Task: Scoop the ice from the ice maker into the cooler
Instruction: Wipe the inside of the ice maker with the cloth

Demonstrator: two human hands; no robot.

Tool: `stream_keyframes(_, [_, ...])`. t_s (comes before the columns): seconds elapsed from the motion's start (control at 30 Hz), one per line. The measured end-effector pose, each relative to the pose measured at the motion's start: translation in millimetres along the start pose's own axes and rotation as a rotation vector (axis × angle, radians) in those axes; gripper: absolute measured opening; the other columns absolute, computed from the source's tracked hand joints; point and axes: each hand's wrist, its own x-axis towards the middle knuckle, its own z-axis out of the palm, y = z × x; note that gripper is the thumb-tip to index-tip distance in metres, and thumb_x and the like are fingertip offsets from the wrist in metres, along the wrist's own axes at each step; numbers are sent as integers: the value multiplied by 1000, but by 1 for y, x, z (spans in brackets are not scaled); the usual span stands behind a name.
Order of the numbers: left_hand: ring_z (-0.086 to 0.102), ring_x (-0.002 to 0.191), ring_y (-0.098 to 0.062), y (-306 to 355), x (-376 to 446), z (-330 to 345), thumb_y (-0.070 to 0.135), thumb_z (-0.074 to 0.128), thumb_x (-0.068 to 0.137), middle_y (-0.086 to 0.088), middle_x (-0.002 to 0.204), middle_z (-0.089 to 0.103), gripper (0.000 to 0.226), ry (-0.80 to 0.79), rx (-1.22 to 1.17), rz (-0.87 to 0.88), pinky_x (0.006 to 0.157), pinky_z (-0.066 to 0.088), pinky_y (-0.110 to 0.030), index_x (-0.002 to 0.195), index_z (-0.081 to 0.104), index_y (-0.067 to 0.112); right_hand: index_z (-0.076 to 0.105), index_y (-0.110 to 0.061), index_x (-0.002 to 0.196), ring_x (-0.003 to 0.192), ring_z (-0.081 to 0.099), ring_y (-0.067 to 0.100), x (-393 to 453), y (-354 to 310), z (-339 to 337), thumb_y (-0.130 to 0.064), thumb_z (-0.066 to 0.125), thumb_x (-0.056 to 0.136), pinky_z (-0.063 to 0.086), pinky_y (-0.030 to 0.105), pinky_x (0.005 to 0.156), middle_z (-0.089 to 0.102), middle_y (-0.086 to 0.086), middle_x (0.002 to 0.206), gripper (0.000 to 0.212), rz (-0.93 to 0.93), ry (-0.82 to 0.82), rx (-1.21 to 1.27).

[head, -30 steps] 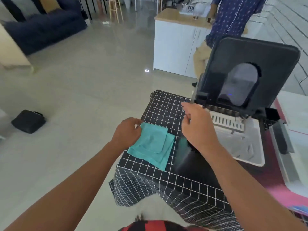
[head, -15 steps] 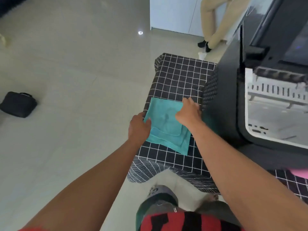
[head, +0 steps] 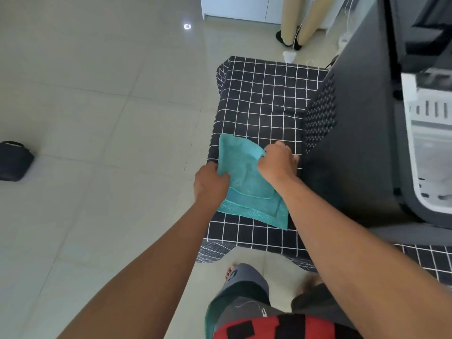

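Half a second ago the right hand (head: 277,162) lay flat on the teal cloth (head: 247,187) — now its fingers curl round the cloth's far edge and bunch it up. The left hand (head: 210,183) holds the cloth's left edge as before, fingers tucked under. Both arms reach straight out over the checked tablecloth (head: 264,94). The ice maker (head: 367,143) stands just right of the cloth — its lid is up. No writing can be read.

A: What sort of place is it?
B: A home: pale tiled floor (head: 97,118), white cabinet (head: 239,7), a table under a checked tablecloth (head: 264,99).
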Motion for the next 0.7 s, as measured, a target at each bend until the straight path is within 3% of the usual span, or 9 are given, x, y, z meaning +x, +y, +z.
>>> stream_keyframes(0.13, [56, 67, -12, 12, -7, -19, 25, 64, 81, 7, 75, 61, 7, -11, -185, 27, 49, 35, -20, 83, 60, 20, 59, -8, 84, 93, 56, 34, -31, -9, -31, -15, 48, 86, 45, 42, 82, 55, 9, 106, 13, -3, 53, 128])
stream_keyframes(0.2, [55, 63, -9, 27, -13, -35, 24, 66, 80, 6, 74, 63, 6, -11, -260, 85, 50, 36, -18, 82, 62, 20, 53, -10, 79, 81, 57, 35, -49, -13, -54, -15, 47, 85, 45, 37, 67, 60, 11, 96, 10, 7, 105, 177])
stream_keyframes(0.33, [58, 59, 4, 72, -26, -70, 22, 66, 79, 10, 73, 65, 8, 10, -414, 219, 49, 39, -9, 81, 62, 28, 45, -15, 75, 68, 53, 30, -89, -13, -117, -23, 50, 87, 43, 33, 60, 55, 8, 75, 15, -75, 230, 278])
stream_keyframes(0.53, [55, 58, 6, 159, -58, -106, 20, 68, 82, 15, 70, 64, 12, -77, -384, 497, 51, 38, -7, 78, 65, 31, 36, -19, 63, 53, 43, 18, -130, 18, -202, -20, 54, 85, 31, 31, 51, 45, 1, 59, 28, -105, 404, 405])
stream_keyframes(0.7, [55, 66, 9, 211, -83, -93, 26, 69, 84, 16, 75, 63, 10, -126, -286, 653, 55, 37, -6, 78, 64, 33, 46, -19, 72, 56, 48, 17, -153, 67, -225, -21, 54, 83, 35, 31, 49, 51, -1, 61, 14, -30, 436, 501])
